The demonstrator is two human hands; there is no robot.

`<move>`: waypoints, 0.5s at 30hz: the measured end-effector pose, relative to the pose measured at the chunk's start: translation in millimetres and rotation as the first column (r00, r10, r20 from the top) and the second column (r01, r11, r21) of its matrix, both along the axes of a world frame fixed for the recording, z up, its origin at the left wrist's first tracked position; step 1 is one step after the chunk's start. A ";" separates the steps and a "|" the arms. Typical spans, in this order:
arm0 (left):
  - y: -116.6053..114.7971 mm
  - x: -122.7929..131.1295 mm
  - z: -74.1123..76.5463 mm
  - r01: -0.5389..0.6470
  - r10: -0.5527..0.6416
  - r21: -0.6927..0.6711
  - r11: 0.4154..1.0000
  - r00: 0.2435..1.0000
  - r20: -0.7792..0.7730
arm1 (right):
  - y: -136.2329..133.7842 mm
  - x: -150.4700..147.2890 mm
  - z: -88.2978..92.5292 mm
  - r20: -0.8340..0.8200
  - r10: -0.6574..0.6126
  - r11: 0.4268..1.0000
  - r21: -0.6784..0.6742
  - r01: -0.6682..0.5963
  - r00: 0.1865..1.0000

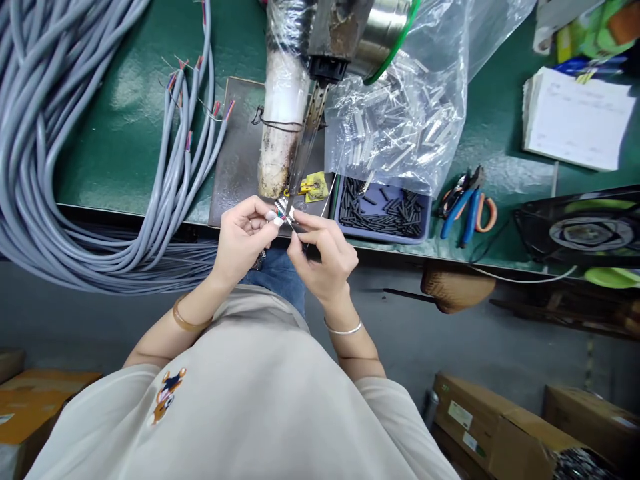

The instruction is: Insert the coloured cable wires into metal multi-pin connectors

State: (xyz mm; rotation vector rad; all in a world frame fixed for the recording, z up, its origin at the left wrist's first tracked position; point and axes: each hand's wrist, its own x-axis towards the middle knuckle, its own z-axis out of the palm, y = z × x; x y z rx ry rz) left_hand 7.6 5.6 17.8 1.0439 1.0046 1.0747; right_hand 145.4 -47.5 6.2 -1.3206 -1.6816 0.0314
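Green bench (125, 133), close work at its near edge.
Left hand (245, 235), thumb and finger closed, pinches wires (281, 214) at a connector (283, 203) between both hands; right hand (325, 255) curls beside it, hold unclear. Beyond: tray (383, 235), then bag (445, 43).

A workshop, by its cable bundle (37, 137), pliers (471, 212), metal spool (383, 40) and workbench (120, 127).

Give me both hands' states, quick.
Left hand: closed, pinching small coloured wires.
Right hand: closed in a pinch beside them; what it holds is too small to tell.
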 end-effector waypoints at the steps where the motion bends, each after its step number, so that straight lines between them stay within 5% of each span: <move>1: -0.5 -0.6 -0.9 0.013 -0.013 -0.015 1.000 1.000 0.004 | -1.1 0.2 -1.2 0.009 0.006 1.000 -0.002 -0.006 1.000; 6: -4.9 -3.0 -5.2 0.024 -0.024 -0.013 1.000 1.000 0.006 | -4.0 0.1 -2.8 -0.045 -0.005 1.000 -0.030 0.004 0.999; 15: -7.4 -8.5 -2.7 0.073 -0.003 0.288 0.955 0.972 -0.237 | 0.5 -0.9 3.2 -0.062 0.004 1.000 -0.026 -0.005 0.998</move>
